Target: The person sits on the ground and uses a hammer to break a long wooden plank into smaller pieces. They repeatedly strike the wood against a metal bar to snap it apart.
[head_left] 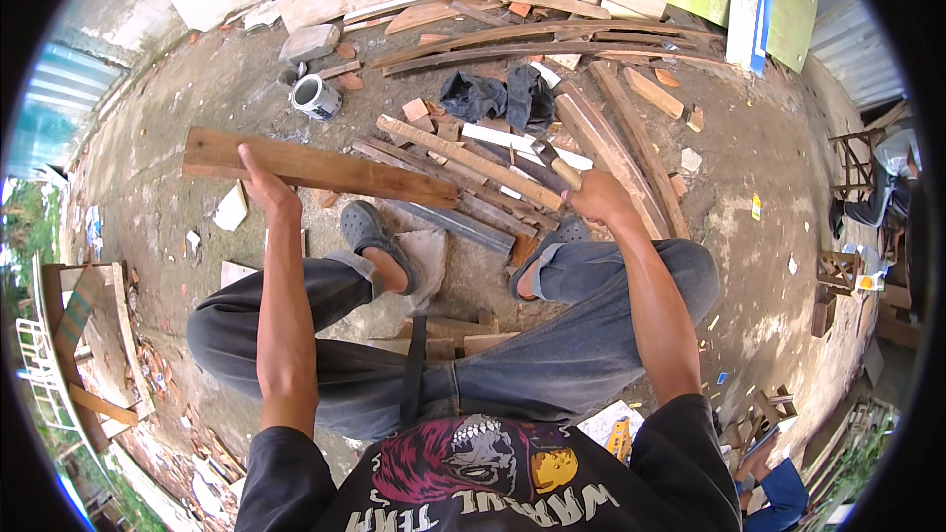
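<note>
My left hand is closed around a broad brown wooden plank, with the thumb lying over its upper face. The plank is held up, slanting down toward the right above my left shoe. In my closed right hand is what looks like a hammer, its pale wooden handle leading to a small metal head that points up and left. Beneath it lies a long light wooden batten on a pile of wood strips. A dark grey metal-like bar lies between my feet.
Dark crumpled cloth lies behind the pile. A paint-stained can stands at the far left near a stone block. Long curved boards lie at the back. A wooden frame stands at left, and scrap litters the concrete ground.
</note>
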`<state>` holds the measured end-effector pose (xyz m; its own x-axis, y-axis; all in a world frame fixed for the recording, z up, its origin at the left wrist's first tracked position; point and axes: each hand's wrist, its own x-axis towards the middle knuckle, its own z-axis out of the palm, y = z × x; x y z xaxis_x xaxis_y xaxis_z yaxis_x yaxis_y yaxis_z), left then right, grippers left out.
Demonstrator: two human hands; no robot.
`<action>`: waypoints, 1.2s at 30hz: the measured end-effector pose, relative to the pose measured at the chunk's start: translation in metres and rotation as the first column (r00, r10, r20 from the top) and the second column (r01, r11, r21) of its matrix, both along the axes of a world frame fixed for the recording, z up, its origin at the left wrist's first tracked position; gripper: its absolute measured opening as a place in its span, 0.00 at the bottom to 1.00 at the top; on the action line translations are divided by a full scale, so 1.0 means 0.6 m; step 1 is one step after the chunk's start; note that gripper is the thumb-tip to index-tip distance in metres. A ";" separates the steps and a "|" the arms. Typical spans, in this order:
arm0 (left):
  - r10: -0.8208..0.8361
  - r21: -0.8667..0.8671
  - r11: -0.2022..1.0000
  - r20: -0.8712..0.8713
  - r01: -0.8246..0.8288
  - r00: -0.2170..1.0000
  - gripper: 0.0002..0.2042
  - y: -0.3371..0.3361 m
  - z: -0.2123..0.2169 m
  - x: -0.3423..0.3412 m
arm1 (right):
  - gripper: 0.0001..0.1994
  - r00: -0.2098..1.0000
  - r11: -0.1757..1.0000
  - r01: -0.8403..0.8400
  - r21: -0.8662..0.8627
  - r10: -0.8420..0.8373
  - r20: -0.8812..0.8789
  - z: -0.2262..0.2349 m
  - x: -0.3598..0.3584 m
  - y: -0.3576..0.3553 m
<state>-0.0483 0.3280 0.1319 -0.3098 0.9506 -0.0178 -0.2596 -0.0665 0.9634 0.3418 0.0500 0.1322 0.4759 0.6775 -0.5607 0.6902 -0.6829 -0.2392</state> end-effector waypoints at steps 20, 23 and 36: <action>-0.733 -0.285 0.674 -0.149 0.681 0.663 0.33 0.075 0.189 -0.212 | 0.20 0.998 1.000 0.003 -0.027 -0.001 0.069 0.012 -0.007 -0.039; -0.757 -0.433 0.615 -0.091 0.659 0.648 0.33 0.077 0.233 -0.270 | 0.20 0.999 1.000 -0.010 -0.023 0.011 0.050 0.018 -0.008 -0.033; -0.700 -0.951 0.308 -0.249 0.030 -0.670 0.38 0.019 0.205 -0.206 | 0.20 0.998 0.997 -0.055 -0.061 0.056 0.012 0.010 -0.020 -0.016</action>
